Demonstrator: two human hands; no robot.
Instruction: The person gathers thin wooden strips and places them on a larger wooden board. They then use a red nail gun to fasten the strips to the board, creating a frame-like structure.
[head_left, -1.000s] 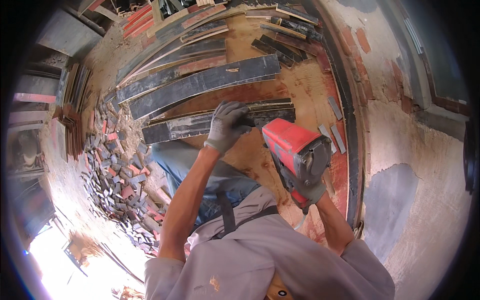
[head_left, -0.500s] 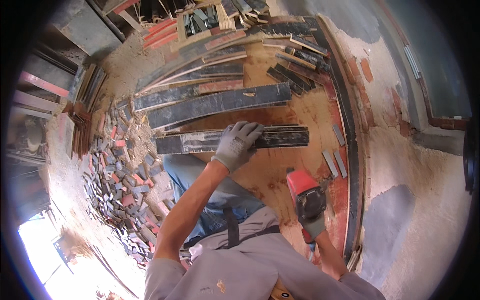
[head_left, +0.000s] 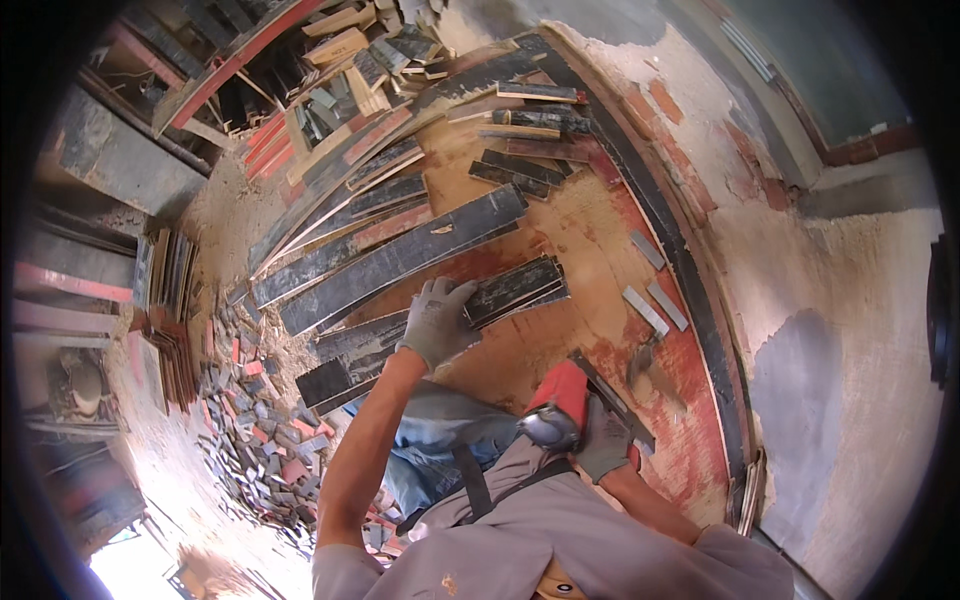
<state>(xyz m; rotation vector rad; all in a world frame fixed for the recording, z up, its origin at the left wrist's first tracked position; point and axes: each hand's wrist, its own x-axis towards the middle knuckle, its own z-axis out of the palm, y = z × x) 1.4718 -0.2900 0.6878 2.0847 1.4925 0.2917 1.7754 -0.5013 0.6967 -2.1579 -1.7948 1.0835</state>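
Note:
Lying across the work surface, a set of dark, worn boards (head_left: 515,290) passes under my left hand (head_left: 440,322). That hand wears a grey glove, its fingers bent over the boards. At the lower left, one board's end sticks out past the others. In my gloved right hand (head_left: 605,440), close to my body, is a red nail gun (head_left: 562,395), tilted with its rounded grey end toward my waist. A long dark bar runs along its right side. The gun is apart from the boards.
Longer dark planks (head_left: 410,255) lie just beyond. Grey fastener strips (head_left: 645,312) rest on the right of the plywood (head_left: 540,345), inside a dark raised edge (head_left: 690,260). Small wood offcuts (head_left: 265,430) are heaped at left; a plastered wall (head_left: 820,270) stands at right.
The whole view has turned, so the planks slant more. The boards under my left hand have slid out of line with each other. My right hand has brought the nail gun left and turned it.

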